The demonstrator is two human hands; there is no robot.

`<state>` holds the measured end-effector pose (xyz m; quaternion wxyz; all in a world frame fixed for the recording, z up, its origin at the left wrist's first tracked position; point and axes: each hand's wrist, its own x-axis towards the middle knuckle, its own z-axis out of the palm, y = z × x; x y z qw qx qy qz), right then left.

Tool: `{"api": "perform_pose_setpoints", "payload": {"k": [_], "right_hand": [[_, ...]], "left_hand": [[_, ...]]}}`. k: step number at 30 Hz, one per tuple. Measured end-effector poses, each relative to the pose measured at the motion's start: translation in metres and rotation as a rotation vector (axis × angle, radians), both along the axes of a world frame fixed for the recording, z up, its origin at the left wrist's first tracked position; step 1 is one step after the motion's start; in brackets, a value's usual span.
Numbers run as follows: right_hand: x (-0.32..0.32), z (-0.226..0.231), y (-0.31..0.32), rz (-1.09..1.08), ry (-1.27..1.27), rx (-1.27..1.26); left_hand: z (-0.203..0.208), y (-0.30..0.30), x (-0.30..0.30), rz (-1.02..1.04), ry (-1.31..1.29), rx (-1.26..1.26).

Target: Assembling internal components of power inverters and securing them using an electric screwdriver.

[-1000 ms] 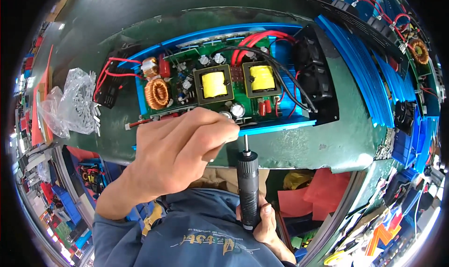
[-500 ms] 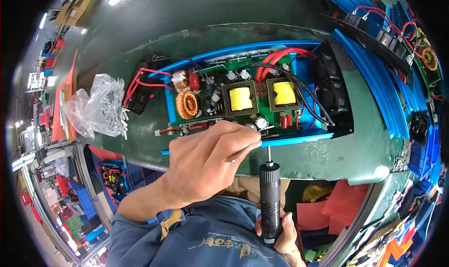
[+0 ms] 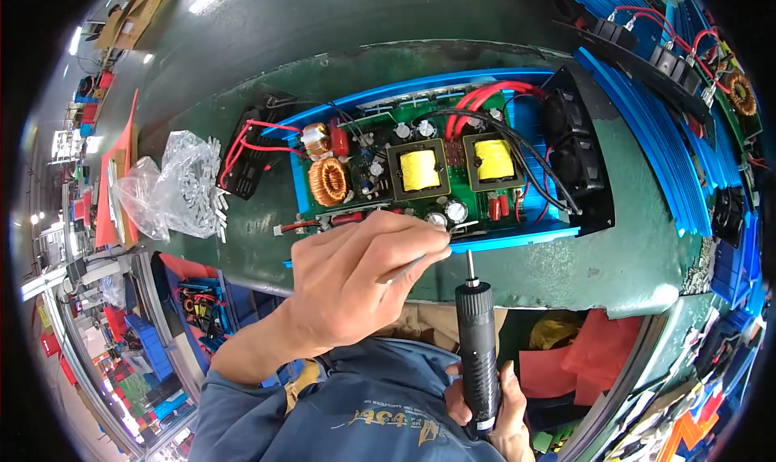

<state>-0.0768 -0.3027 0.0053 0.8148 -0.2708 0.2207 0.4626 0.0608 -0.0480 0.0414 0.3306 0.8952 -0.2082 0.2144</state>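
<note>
Left hand (image 3: 356, 288) is pinching a small screw at the board (image 3: 420, 179) front edge, near the tabletop (image 3: 566, 268) front. Right hand (image 3: 493, 405) is gripping the driver (image 3: 477, 349) upright, bit not yet on the screw; fastening looks unfinished.

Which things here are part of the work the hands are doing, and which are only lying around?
In use:
- left hand, fingertips at the near edge of the circuit board
- right hand gripping the black electric screwdriver
- blue housing holding the board

Lying about:
- clear bag of small parts
- stacked blue housings
</note>
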Motion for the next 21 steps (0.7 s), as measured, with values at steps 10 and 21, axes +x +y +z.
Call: {"api": "perform_pose_setpoints", "payload": {"k": [10, 21], "right_hand": [[-0.003, -0.008, 0.005, -0.048, -0.073, -0.013], [-0.002, 0.005, 0.017, 0.093, -0.28, -0.375]], "left_hand": [[0.01, 0.001, 0.001, -0.035, 0.1, 0.015], [0.043, 0.002, 0.004, -0.067, 0.127, 0.186]]}}
